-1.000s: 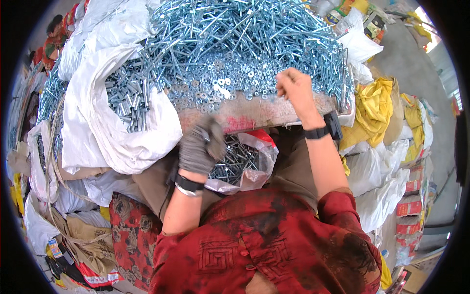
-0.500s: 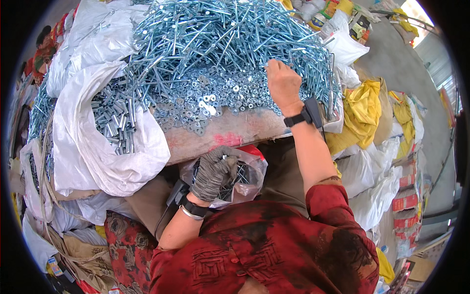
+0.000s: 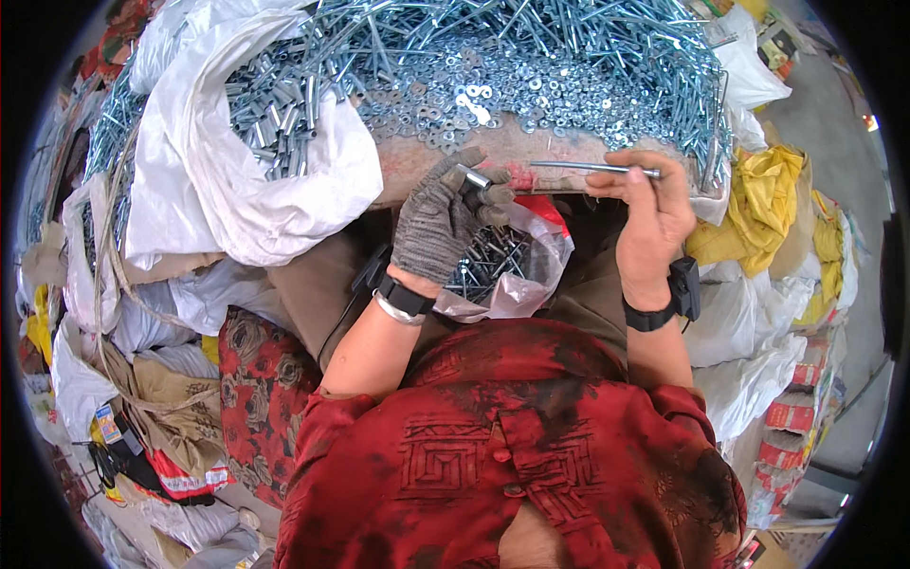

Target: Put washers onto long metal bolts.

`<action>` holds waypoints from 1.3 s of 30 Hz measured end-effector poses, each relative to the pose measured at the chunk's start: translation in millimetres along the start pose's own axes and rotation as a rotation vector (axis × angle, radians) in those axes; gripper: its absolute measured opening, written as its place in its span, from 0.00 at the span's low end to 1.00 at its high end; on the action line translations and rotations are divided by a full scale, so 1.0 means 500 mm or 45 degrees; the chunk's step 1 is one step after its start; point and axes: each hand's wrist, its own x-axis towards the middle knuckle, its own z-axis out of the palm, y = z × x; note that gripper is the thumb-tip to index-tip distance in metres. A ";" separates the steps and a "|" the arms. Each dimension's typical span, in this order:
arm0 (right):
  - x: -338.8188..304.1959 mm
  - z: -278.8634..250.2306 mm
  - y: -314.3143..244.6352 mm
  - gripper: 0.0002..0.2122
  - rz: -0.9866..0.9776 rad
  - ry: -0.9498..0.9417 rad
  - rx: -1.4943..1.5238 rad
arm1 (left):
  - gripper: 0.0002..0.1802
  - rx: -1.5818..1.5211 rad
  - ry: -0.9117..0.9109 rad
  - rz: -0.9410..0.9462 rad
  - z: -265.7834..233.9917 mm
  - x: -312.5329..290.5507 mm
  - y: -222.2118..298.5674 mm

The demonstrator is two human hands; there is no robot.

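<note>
My left hand point(image 3: 431, 228), in a grey knitted glove, is closed around a short shiny metal sleeve point(image 3: 475, 177), which sticks out between thumb and fingers. Bare, my right hand point(image 3: 654, 218) pinches a long thin bolt point(image 3: 569, 165) near its thicker right end. The bolt lies nearly level and its thin end points left toward the sleeve, with a gap between them. Below and between the hands, a clear plastic bag point(image 3: 540, 283) in my lap holds many dark-looking metal fasteners point(image 3: 498, 254).
Ahead, a worktop with a pale front edge point(image 3: 531, 147) carries heaped long bolts point(image 3: 569, 33) and small washers point(image 3: 431, 95). At left, a rolled-down white sack point(image 3: 180, 161) holds metal sleeves point(image 3: 284, 123). Yellow cloth point(image 3: 758, 199) and white sacks point(image 3: 744, 318) lie at right.
My right hand has come back from the heap toward me and now holds the long bolt. The left hand has turned, showing the sleeve. The whole view has shifted.
</note>
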 end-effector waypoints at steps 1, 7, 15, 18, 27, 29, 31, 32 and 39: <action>-0.006 0.003 -0.014 0.05 0.002 -0.004 0.009 | 0.20 -0.027 0.023 0.000 0.000 -0.001 0.000; -0.037 0.027 -0.040 0.09 0.121 -0.062 0.371 | 0.18 -0.140 0.009 -0.061 0.010 -0.017 -0.003; -0.025 0.046 -0.016 0.10 0.135 0.016 0.391 | 0.23 -0.029 -0.139 -0.170 0.034 -0.033 0.000; -0.019 0.037 -0.007 0.10 0.277 -0.028 0.489 | 0.23 -0.047 -0.065 -0.235 0.049 -0.041 0.005; -0.019 0.018 0.017 0.10 0.330 0.124 0.547 | 0.21 0.309 -0.030 -0.204 0.037 -0.027 0.005; -0.019 0.006 0.021 0.10 0.369 0.011 0.474 | 0.21 0.391 -0.039 -0.244 0.040 -0.028 0.007; -0.020 -0.003 0.025 0.11 0.396 -0.111 0.397 | 0.19 0.521 -0.019 -0.255 0.054 -0.031 0.010; -0.021 0.000 0.027 0.11 0.392 -0.101 0.393 | 0.19 0.522 -0.028 -0.262 0.053 -0.027 0.009; -0.039 0.015 0.022 0.10 0.286 0.132 0.604 | 0.14 0.588 0.188 -0.022 0.046 -0.017 0.038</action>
